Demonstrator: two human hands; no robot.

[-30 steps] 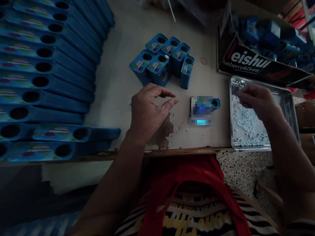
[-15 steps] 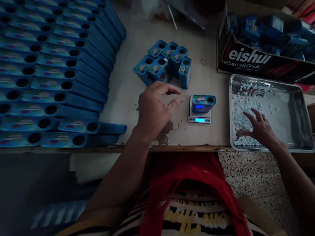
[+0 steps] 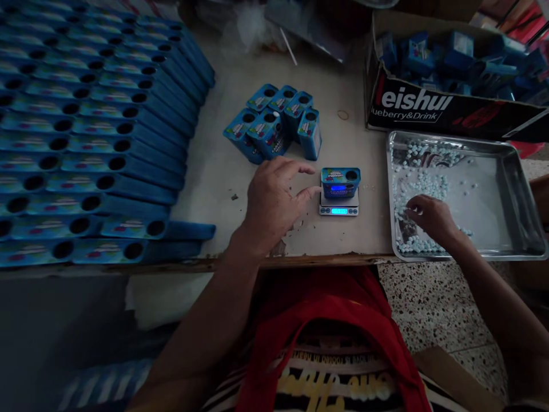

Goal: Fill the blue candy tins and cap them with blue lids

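A blue candy box (image 3: 341,178) with a round dark hole in its top stands on a small digital scale (image 3: 338,211), whose display glows blue. My left hand (image 3: 278,200) hovers just left of the box, thumb and fingers apart, with nothing between them. Over the metal tray (image 3: 506,229), my right hand (image 3: 433,217) has its fingertips drawn together above small pale round candies (image 3: 429,186). Whatever is in that pinch is too small to make out. Several similar blue boxes (image 3: 270,134) stand in a cluster behind my left hand.
Long rows of blue boxes (image 3: 124,129) fill the table's left side. At the back right, a black cardboard carton (image 3: 446,114) holds more blue boxes. A rubber band (image 3: 342,115) lies on the table, and clear plastic (image 3: 253,28) sits at the back.
My right hand's spread fingers have closed together over the candies, and it has shifted toward the tray's left side. My left hand has come nearer the box on the scale, still open.
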